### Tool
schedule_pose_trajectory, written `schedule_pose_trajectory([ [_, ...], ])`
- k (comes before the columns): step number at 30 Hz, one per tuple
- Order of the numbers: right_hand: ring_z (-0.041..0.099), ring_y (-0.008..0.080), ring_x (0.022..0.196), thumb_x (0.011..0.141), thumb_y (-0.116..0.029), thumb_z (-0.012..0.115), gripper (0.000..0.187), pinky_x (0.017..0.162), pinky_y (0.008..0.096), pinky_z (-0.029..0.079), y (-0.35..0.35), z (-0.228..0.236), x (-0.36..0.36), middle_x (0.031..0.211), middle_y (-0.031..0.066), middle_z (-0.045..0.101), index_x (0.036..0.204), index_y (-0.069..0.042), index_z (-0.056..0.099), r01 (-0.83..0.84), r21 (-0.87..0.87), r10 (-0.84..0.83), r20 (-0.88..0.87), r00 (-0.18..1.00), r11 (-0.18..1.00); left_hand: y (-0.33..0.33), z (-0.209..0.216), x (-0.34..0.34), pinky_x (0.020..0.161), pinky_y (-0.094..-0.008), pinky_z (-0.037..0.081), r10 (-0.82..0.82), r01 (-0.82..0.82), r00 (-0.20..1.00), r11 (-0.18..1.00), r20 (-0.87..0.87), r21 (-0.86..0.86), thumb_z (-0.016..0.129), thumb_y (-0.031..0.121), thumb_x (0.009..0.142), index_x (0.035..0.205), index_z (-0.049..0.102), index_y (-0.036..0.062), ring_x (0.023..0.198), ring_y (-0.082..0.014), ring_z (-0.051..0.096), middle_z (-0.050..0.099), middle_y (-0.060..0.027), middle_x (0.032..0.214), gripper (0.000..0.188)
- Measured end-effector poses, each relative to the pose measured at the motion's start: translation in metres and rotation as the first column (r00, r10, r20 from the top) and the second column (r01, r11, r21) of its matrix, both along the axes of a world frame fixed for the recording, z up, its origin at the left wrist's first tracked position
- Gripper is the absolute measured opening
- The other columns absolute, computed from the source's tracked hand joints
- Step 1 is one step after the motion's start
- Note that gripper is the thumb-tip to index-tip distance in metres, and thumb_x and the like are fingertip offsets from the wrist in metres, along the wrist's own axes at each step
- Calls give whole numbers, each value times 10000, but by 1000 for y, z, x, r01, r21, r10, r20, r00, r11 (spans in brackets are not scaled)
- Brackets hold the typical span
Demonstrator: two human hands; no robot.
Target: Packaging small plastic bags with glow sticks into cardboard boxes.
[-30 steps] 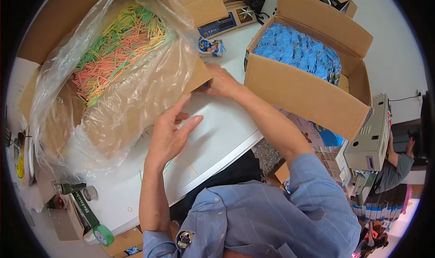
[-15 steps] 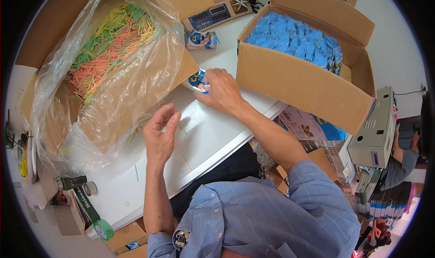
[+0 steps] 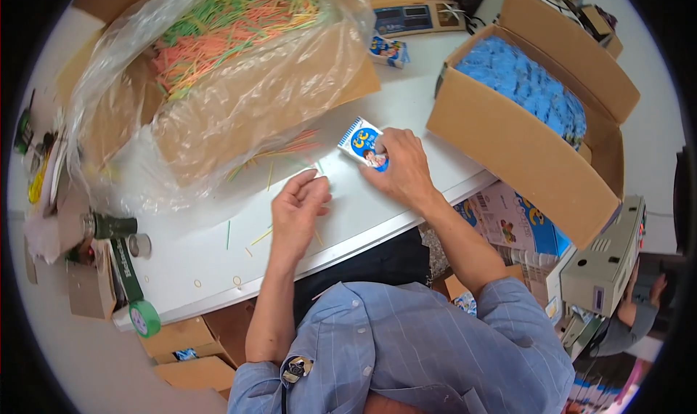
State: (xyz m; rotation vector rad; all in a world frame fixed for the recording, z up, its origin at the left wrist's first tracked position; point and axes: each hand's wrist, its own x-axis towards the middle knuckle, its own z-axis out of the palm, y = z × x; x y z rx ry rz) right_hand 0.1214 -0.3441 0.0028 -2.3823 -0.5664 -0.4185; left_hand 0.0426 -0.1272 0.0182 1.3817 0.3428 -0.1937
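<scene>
My right hand (image 3: pixel 404 168) grips a small white and blue packet (image 3: pixel 357 139) by its near end. The packet's crimped far end points up and left, and its printed face shows. Just to the left, my left hand (image 3: pixel 298 212) hovers over the white table (image 3: pixel 348 214), its fingers loosely bent and apart, with nothing seen in them. Thin coloured sticks (image 3: pixel 289 147) in red, yellow and green lie loose on the table near that hand. Many more sticks (image 3: pixel 232 43) fill a large carton (image 3: pixel 261 98) lined with clear plastic at the far left.
An open carton (image 3: pixel 523 149) of blue packets (image 3: pixel 519 83) stands at the right. Beyond my hands lie another small packet (image 3: pixel 388 51) and a scale (image 3: pixel 403 22). A dark green flask (image 3: pixel 116 225) and a green tape roll (image 3: pixel 145 318) sit at the left edge.
The view has shifted, so the cartons appear farther right. My right hand has brought the packet away from the stick carton's corner, nearer to me. My left hand's fingers are more bent.
</scene>
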Motion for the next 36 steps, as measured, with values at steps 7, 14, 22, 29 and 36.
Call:
schedule_pose_trajectory([
  [7, 571, 323, 1009, 680, -163, 851, 549, 891, 419, 463, 34, 16, -44, 1128, 178, 601, 1097, -32, 519, -279, 135, 273, 58, 960, 951, -34, -10, -13, 789, -279, 540, 264, -228, 961, 925, 84, -303, 658, 189, 961, 1203, 567, -58, 949, -147, 655, 680, -126, 1084, 358],
  [14, 574, 149, 992, 923, -254, 680, 501, 857, 294, 472, 40, 24, -31, 1041, 94, 620, 1302, 14, 493, 23, 633, 545, -683, 487, 774, -5, -11, -20, 690, -275, 572, 362, -317, 932, 840, 19, -441, 621, 228, 985, 1109, 621, -33, 786, -122, 677, 702, -92, 935, 288],
  [22, 580, 69, 763, 904, -187, 659, 224, 671, 224, 464, 38, 35, -31, 836, 33, 657, 989, 20, 650, -108, 569, 533, -664, 524, 815, 18, 7, -32, 592, -275, 584, 99, -87, 991, 987, 88, -136, 680, 208, 940, 1116, 641, -7, 793, -115, 674, 692, -58, 909, 280],
  [29, 589, 65, 778, 957, -205, 624, 220, 695, 222, 473, 81, 36, -37, 862, 28, 656, 1018, 6, 638, -69, 621, 574, -669, 472, 781, 18, 5, -48, 569, -320, 450, 372, -423, 895, 883, 247, 202, 655, 312, 952, 889, 589, -32, 632, -102, 506, 608, -103, 688, 356],
  [36, 597, 104, 927, 1064, -394, 400, 421, 832, 286, 493, 116, 31, -66, 1022, 38, 621, 1176, -24, 566, 260, 796, 591, -586, 554, 547, 10, 6, -60, 594, -311, 483, 448, -621, 764, 706, 464, 340, 631, 343, 967, 877, 584, -11, 648, -183, 609, 631, -156, 708, 368],
])
